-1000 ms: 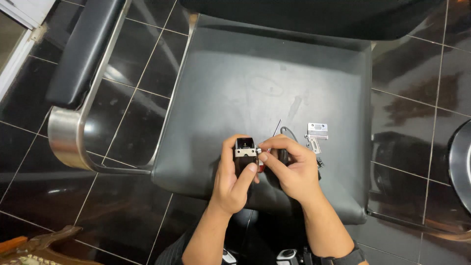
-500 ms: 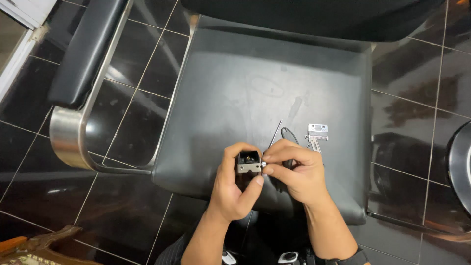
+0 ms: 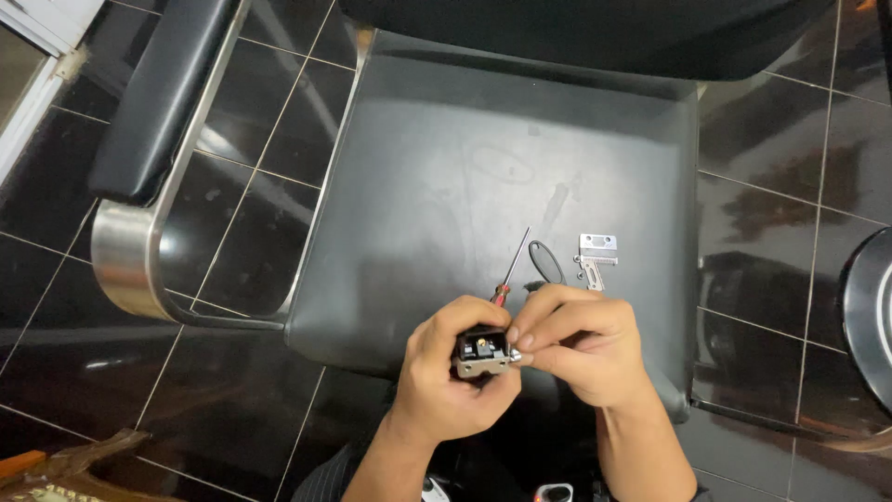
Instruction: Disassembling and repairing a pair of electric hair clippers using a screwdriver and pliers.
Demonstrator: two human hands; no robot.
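1. A small black block-shaped device head [image 3: 481,351] is held over the front edge of a black chair seat [image 3: 465,186]; its upper face is open, showing small metal and pale parts inside, and a silvery metal strip runs along its lower edge.
2. The device head is clasped from the left and from below by the left hand [image 3: 446,381], whose fingers are curled around it.
3. Its right end is pinched by the thumb and fingertips of the right hand [image 3: 581,349]; what exactly lies between those fingertips cannot be told, though a small bright metal bit shows there.
4. The two hands are brought together, touching at the device head.
5. Just beyond the hands, a thin screwdriver [image 3: 513,268] with a red handle is laid on the seat, tilted, its handle nearest the left hand.
6. Beside it a dark oval piece [image 3: 546,262] is seen, and further right a small toothed metal blade plate [image 3: 595,253].
7. A padded armrest on a chrome frame [image 3: 125,270] stands at the left, above dark glossy floor tiles [image 3: 186,409].
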